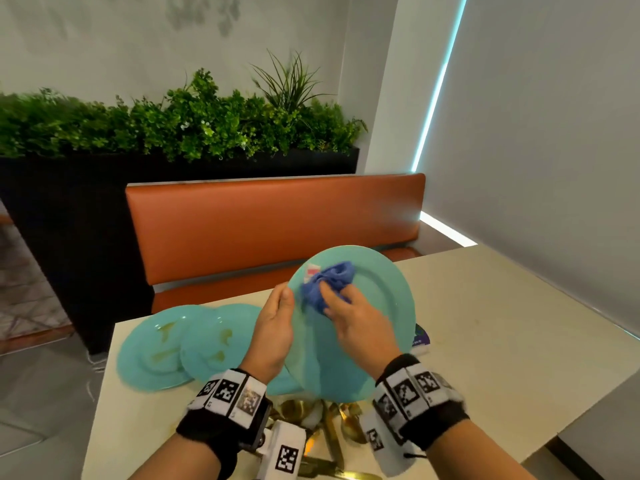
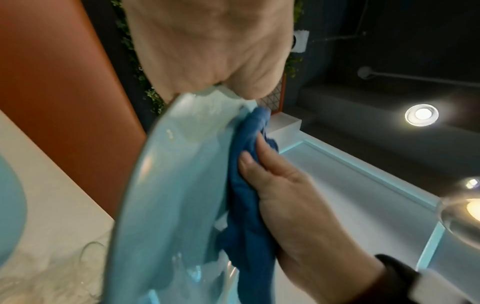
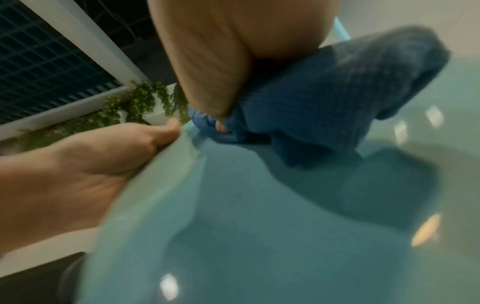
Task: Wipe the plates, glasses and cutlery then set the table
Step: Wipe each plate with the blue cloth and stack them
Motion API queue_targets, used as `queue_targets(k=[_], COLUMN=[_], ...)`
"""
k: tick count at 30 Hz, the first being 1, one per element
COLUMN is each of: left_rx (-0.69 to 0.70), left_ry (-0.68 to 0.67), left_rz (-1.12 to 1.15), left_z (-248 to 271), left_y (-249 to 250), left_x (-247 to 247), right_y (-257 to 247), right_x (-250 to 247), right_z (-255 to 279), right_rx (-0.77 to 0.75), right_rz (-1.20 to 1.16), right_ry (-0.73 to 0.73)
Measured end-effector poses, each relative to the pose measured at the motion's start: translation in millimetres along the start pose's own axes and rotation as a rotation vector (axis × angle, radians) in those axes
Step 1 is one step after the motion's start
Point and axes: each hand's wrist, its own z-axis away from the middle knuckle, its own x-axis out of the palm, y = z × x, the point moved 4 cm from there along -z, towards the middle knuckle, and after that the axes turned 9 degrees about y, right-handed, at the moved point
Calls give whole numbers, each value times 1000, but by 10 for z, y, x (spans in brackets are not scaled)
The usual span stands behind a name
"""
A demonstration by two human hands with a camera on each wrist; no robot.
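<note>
A turquoise plate [image 1: 374, 306] is held tilted above the table, its face toward me. My left hand [image 1: 277, 323] grips its left rim, thumb on the front. My right hand [image 1: 356, 320] holds a bunched blue cloth [image 1: 329, 282] and presses it against the plate's upper left face. In the left wrist view the plate [image 2: 168, 195] shows edge-on with the cloth [image 2: 246, 205] and the right hand [image 2: 285, 195] behind it. The right wrist view has the cloth [image 3: 337, 92] on the plate [image 3: 259, 226]. Two more turquoise plates [image 1: 156, 351] with yellowish smears lie flat on the table at the left.
Gold cutlery [image 1: 332, 431] lies on the pale table [image 1: 502, 341] below my wrists. A glass [image 2: 91, 259] stands by the plates. An orange bench [image 1: 273, 230] backs the table's far edge, with a dark planter [image 1: 69, 209] of greenery behind it. A purple item [image 1: 420, 337] peeks from behind the held plate.
</note>
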Motion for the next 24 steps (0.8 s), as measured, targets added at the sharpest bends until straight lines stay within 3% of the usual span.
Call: queue_targets(k=[3, 4, 5, 8, 9, 12, 13, 14, 16, 18, 21, 22, 24], left_rx=[-43, -43, -42, -28, -31, -46, -46, -38, -52, -78, -96, -95, -96], left_ry=[-41, -60, -73, -48, -55, -94, -101, -102, -87, -92, -126, -136, -119], left_rz=[30, 19, 12, 4, 1, 2, 4, 0, 39, 83, 66, 54, 34], left_z=[-33, -38, -46, -115, -132, -148, -140, -147, -173, -187, -139, -125, -126], left_y=[22, 22, 31, 16, 10, 35, 51, 49, 28, -24, -45, -27, -4], left_x=[-142, -157, -168, -291, -353, -460, -467, -473, -499, -556, -576, -557, -539], right_y=[346, 312, 165, -371, -373, -22, -59, -199, -612, -622, -193, -227, -558], right_x=[-193, -203, -148, 228, 220, 36, 28, 67, 286, 327, 110, 101, 262], right_z=[-222, -260, -295, -179, -189, -395, -398, -379, -211, -132, -316, -308, -208], right_rx=[442, 496, 442, 52, 32, 415, 456, 402, 102, -2, 417, 468, 311], right_rz=[14, 24, 15, -14, -10, 3, 23, 16, -20, 2, 19, 28, -25], right_ry=[201, 252, 233, -32, -49, 165, 192, 160, -20, -127, 129, 169, 59])
